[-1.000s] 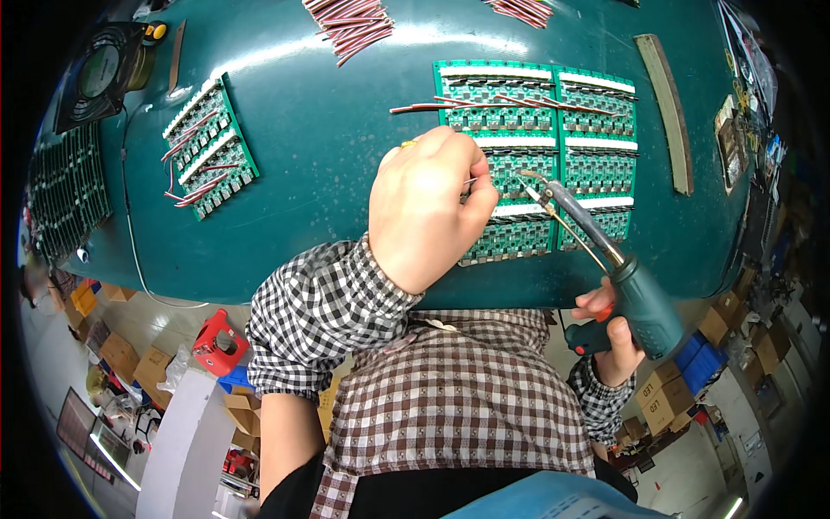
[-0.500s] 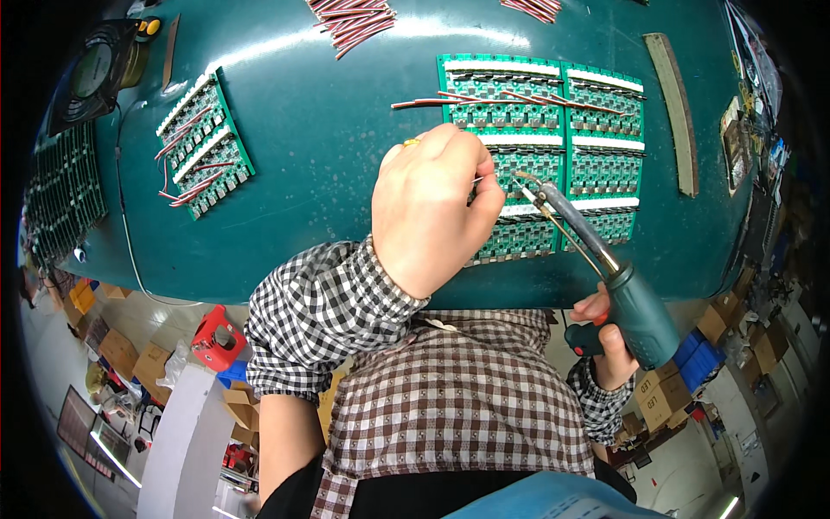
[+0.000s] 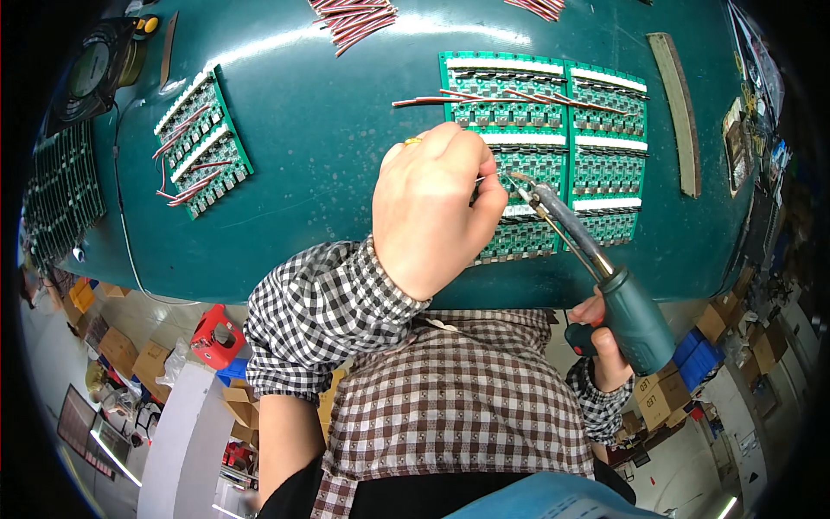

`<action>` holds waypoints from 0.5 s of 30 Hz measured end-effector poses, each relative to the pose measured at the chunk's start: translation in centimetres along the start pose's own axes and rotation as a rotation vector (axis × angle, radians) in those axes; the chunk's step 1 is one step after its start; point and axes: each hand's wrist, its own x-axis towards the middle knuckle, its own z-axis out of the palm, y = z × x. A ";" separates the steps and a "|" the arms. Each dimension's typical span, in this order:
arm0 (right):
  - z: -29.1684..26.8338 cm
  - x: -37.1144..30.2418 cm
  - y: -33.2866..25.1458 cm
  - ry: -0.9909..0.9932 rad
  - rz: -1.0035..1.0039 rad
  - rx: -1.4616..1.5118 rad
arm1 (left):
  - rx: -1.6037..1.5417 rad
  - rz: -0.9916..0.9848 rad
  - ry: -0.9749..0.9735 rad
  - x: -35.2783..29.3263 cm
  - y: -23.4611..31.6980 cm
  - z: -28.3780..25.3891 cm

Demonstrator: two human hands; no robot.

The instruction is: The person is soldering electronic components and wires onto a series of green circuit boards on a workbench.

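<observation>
My left hand point(image 3: 437, 203) is closed in a pinch over the left part of a green circuit board panel point(image 3: 605, 164). Between its fingertips is a thin wire, mostly hidden by the fingers. My right hand point(image 3: 609, 355) grips a green-handled soldering gun point(image 3: 638, 320) from below. The gun's metal barrel slants up and left, its tip beside my left fingertips, over the panel's middle rows. Whether the tip touches the board I cannot tell. Several red-and-white wires point(image 3: 484, 100) lie across the panel's upper rows.
A smaller board panel point(image 3: 207, 143) with wires lies at the left. Bundles of red-and-white wires point(image 3: 354, 22) are at the far edge. A black fan point(image 3: 95, 69) with a cable and stacked boards point(image 3: 65, 195) stand far left. A curved strip point(image 3: 674, 112) lies right.
The soldering gun and my right hand have shifted slightly left, bringing the tip closer to my left fingertips. My left hand has hardly moved and keeps its pinch.
</observation>
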 end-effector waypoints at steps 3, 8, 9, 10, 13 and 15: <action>-0.3 -0.1 0.4 0.007 0.001 0.031 | 0.037 -0.012 0.011 0.1 0.2 -0.1; -0.4 -0.1 0.5 0.016 0.004 0.065 | 0.034 -0.009 0.014 0.1 0.1 -0.1; -0.5 -0.1 0.6 0.010 -0.005 0.063 | 0.034 -0.010 0.013 0.1 0.0 -0.1; -0.5 -0.2 0.6 0.004 -0.015 0.061 | 0.034 -0.010 0.012 0.1 0.0 -0.1; -0.6 -0.1 0.6 0.012 0.003 0.042 | 0.036 -0.014 0.014 0.1 0.2 0.0; -0.5 -0.2 0.6 0.021 0.001 0.050 | 0.040 -0.011 0.012 0.1 0.1 0.0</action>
